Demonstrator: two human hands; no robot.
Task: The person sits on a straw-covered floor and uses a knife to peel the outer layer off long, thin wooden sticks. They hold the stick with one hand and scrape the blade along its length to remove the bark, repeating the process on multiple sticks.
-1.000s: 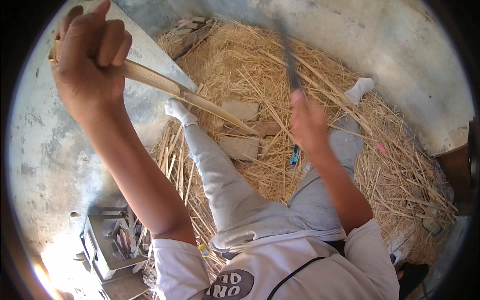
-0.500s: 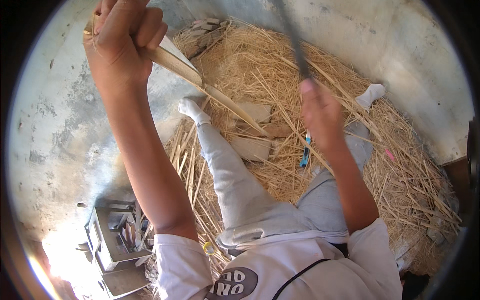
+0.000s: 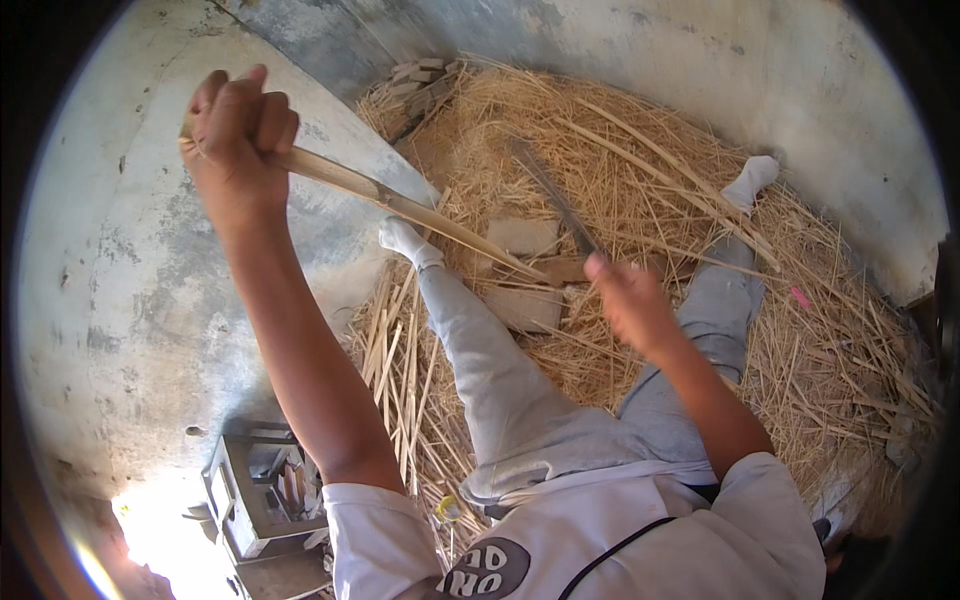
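My left hand (image 3: 235, 135) is raised at the upper left, fist closed around the top end of a long pale bamboo strip (image 3: 410, 207). The strip slants down to the right, and its lower end rests on a flat wooden block (image 3: 530, 240) between my legs. My right hand (image 3: 630, 300) grips the handle of a long dark blade (image 3: 553, 200), blurred by motion, which points up and left beside the strip's lower end. I sit on the floor with both legs in grey trousers and white socks stretched out over straw.
A thick heap of bamboo shavings (image 3: 640, 160) covers the floor ahead and to the right. Cut bamboo strips (image 3: 395, 350) lie bundled beside my left leg. A small metal box with tools (image 3: 262, 495) stands at the lower left. Grey concrete walls (image 3: 110, 300) curve around.
My right hand has swung the blade down from high above toward the strip's lower end. My left hand stays raised, still holding the strip's top.
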